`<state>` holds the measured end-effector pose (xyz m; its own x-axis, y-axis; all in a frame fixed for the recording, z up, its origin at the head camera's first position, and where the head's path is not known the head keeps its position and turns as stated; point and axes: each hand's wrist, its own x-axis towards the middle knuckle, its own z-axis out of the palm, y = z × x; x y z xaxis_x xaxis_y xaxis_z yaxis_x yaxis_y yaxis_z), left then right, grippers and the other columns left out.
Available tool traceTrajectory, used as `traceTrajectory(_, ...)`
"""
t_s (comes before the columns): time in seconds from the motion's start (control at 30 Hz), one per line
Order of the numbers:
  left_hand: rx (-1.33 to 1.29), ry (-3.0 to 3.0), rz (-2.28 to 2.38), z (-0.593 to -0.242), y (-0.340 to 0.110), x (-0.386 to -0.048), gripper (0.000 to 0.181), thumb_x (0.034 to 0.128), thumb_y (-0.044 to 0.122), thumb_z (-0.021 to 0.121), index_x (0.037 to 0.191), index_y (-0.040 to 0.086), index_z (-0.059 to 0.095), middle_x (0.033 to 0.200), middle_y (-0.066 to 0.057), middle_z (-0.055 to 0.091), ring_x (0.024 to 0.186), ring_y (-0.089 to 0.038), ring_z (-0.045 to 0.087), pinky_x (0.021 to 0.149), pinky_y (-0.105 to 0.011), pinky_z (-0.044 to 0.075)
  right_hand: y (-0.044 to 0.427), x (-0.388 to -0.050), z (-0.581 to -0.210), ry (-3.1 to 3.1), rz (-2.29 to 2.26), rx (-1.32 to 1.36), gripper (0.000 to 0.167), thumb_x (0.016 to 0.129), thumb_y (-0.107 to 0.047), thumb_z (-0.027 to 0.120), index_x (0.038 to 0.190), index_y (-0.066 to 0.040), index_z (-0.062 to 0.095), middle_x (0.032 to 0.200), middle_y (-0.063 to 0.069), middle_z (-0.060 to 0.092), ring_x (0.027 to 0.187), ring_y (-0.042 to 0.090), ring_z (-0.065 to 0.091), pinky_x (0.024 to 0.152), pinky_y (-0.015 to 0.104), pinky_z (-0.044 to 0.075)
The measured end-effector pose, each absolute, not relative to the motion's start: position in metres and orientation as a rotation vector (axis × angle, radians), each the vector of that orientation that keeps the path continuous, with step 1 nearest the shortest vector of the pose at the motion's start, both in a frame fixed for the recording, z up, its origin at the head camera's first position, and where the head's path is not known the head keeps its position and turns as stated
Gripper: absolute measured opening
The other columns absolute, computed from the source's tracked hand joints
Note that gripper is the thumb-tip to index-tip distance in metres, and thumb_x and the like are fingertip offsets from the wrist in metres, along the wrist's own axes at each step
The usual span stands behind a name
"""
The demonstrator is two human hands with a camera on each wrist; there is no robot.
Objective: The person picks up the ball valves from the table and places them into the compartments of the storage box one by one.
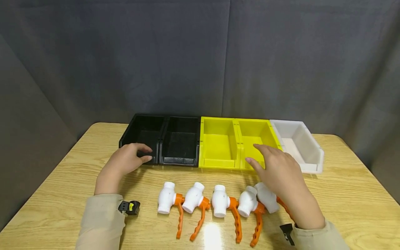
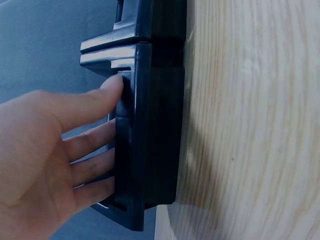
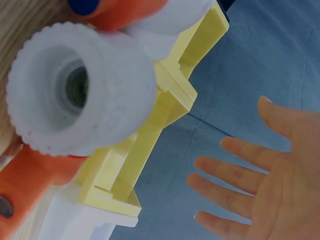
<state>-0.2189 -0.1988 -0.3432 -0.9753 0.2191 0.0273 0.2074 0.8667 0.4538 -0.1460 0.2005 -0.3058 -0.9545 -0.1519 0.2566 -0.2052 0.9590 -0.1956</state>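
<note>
My left hand [image 1: 126,160] is at the front of the leftmost black bin [image 1: 144,130], its thumb and fingers apart. In the left wrist view, the thumb tip overlaps the front lip of the black bin [image 2: 160,135], which hides the other fingertips; contact is unclear. Above the front of the right yellow bin [image 1: 254,130], my right hand [image 1: 281,172] is held with spread fingers and nothing in its grasp. Several white ball valves with orange lever handles, including one ball valve [image 1: 220,201], lie in a row before the bins. A ball valve [image 3: 125,90] looms close in the right wrist view.
Between my hands stand a second black bin [image 1: 181,139] and another yellow bin [image 1: 218,144]. A white bin [image 1: 297,146] ends the row at the right. All rest on a wooden table [image 1: 62,194], with a grey curtain [image 1: 175,62] behind.
</note>
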Motion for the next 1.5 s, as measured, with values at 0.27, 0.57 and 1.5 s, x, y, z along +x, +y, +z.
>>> traceTrajectory(0.27, 0.355, 3.025, 0.736, -0.346, -0.201, -0.221, 0.016, 0.0940, 0.016, 0.069, 0.107, 0.008, 0.074, 0.109, -0.014, 0.069, 0.105, -0.034, 0.062, 0.090, -0.053, 0.048, 0.202, -0.143, -0.301, -2.890, 0.342, 0.288, 0.055, 0.099, -0.041, 0.060, 0.140, -0.005, 0.054, 0.133, 0.023, 0.059, 0.114, 0.049, 0.057, 0.089, 0.062, 0.046)
traceTrajectory(0.57, 0.333, 3.015, 0.700, -0.347, -0.201, -0.222, 0.016, 0.0941, 0.017, 0.069, 0.107, 0.010, 0.074, 0.108, -0.011, 0.070, 0.104, -0.034, 0.063, 0.088, -0.053, 0.048, 0.210, -0.140, -0.299, -2.955, 0.365, 0.365, 0.054, 0.099, -0.040, 0.060, 0.141, -0.006, 0.054, 0.133, 0.021, 0.059, 0.115, 0.046, 0.058, 0.088, 0.061, 0.047)
traceTrajectory(1.5, 0.283, 3.016, 0.703, -0.344, -0.196, -0.219, 0.016, 0.0952, 0.017, 0.068, 0.108, 0.009, 0.073, 0.112, -0.013, 0.069, 0.105, -0.034, 0.062, 0.091, -0.052, 0.048, 0.239, -0.142, -0.307, -3.221, 0.541, 0.648, 0.042, 0.079, -0.011, 0.083, 0.118, -0.007, 0.068, 0.113, 0.011, 0.069, 0.103, 0.039, 0.062, 0.082, 0.052, 0.051)
